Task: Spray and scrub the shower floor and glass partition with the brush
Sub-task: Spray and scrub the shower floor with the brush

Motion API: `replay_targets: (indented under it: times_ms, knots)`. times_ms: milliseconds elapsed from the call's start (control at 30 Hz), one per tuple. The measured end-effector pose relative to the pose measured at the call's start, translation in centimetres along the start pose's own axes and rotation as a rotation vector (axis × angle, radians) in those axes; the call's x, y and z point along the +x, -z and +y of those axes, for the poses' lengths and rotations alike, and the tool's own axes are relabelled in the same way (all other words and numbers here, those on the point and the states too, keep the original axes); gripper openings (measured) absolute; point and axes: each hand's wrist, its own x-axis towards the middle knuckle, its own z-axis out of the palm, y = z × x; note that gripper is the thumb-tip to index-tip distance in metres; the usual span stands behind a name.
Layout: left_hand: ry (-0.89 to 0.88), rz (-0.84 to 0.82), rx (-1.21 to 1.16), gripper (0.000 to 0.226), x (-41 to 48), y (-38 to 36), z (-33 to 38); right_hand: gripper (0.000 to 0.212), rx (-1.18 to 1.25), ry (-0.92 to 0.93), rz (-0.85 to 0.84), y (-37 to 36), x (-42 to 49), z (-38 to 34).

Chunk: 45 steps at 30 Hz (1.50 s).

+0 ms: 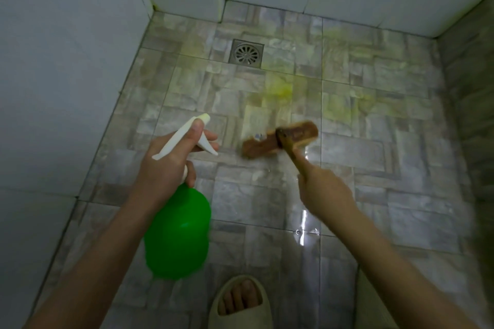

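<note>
Over on the left it's pale wall (61, 88), and then the left hand (171, 165) comes in, wrapped tight round the neck of the green bottle (177, 230), thumb up over the white sprayer (187, 136), a finger hooked at the trigger. The nozzle points forward and a touch right, out over the floor (374, 155). The bottle hangs off the ground, clear of everything.

Moving across to the middle, the drain (246, 54) sits far up near the back wall. Yellow-green patches (280, 89) of spray lie between it and the brush (280, 139). The brush head is down at the tiles, blurred, just beyond the right hand (323, 189) and a little to its left. The head's long axis runs crosswise, low on the left and rising to the right, while the handle (294, 157) slants back from it into the right fist, which is closed firmly round the end.

So here's the relation that matters: the sprayed patches sit ahead of the brush, farther from the person, toward the drain. I'd call this the floor scrub, with the next stroke needing a push forward and slightly right to carry the bristles through that yellow. The right hand owns that move, and the left is better placed for another squirt.

Bottom centre, a sandal (240, 302) with toes showing stands on wet, shiny tile, which looks slippery. On the far right it's dark and blurred, and I can't make out the glass partition there.
</note>
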Motion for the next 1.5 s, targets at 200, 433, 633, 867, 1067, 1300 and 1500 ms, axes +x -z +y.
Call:
replay_targets:
  times_ms: [200, 433, 633, 867, 1067, 1300, 1500]
  knots:
    - [-0.036, 0.013, 0.033, 0.030, 1.3, -1.2, -0.1, 0.082, -0.008, 0.084, 0.104, 3.0, 9.1, -1.9]
    - [-0.056, 0.055, -0.012, 0.032, 2.1, -1.5, 0.8, 0.070, 0.063, 0.048, 0.023, 3.8, 5.8, 1.2]
    - [-0.053, 0.059, 0.017, 0.027, 3.3, -2.4, 0.5, 0.063, -0.019, 0.183, 0.084, 8.5, 14.5, -1.1]
    - [-0.050, 0.066, -0.044, 0.030, 4.3, -2.5, 0.8, 0.060, 0.011, 0.133, 0.005, 7.1, 11.1, 0.9]
    - [-0.037, 0.074, -0.037, 0.030, 5.1, -3.0, 1.0, 0.063, -0.090, 0.228, 0.063, 10.9, 19.7, -4.0]
    - [-0.016, 0.097, -0.067, 0.029, 5.5, -2.4, 1.4, 0.061, -0.014, 0.200, 0.068, 7.5, 15.7, -1.4]
    - [-0.010, 0.119, -0.028, 0.035, 5.5, -2.6, 1.4, 0.065, -0.066, 0.256, 0.127, 9.9, 20.3, -5.1]
